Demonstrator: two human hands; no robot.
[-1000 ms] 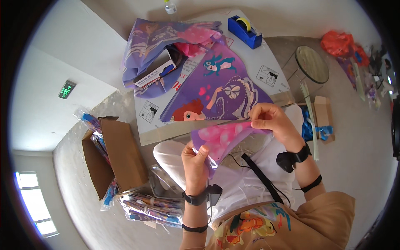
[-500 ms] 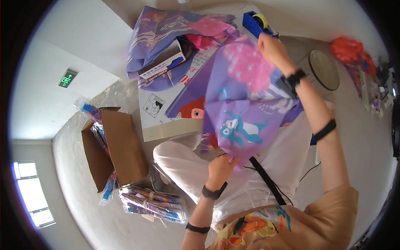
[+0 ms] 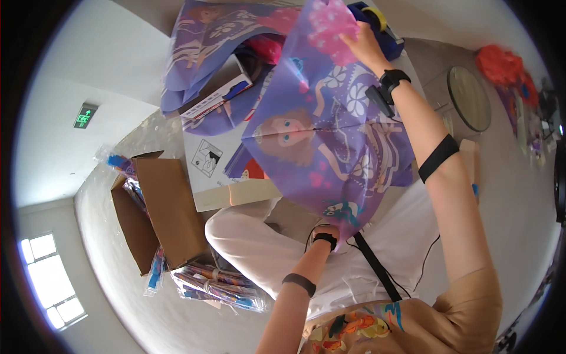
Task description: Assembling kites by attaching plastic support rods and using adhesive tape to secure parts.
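A thin purple plastic sheet point(image 3: 318, 141), printed with a cartoon girl, flowers and a small blue animal, spreads between my hands above my lap. My right hand point(image 3: 365, 47) grips its far right edge, with the thumb lying over a pink patch. At the near corner, my left hand point(image 3: 331, 231) is closed on the sheet; the plastic partly hides its fingers. More printed purple sheeting point(image 3: 194, 65) lies in folds at the far left, around a small open carton point(image 3: 218, 97). Beneath both is a white printed board point(image 3: 203, 186).
A blue tape dispenser point(image 3: 389, 41) with yellow tape stands just beyond my right hand. To the left are an open brown cardboard box point(image 3: 171, 206) and plastic-wrapped bundles point(image 3: 218, 286). A round stool point(image 3: 470, 99) and a red bag point(image 3: 501, 62) are on the right.
The sheet has been opened out wider, and the printed girl now shows. My right hand has moved slightly farther away and left; my left hand has shifted a little right.
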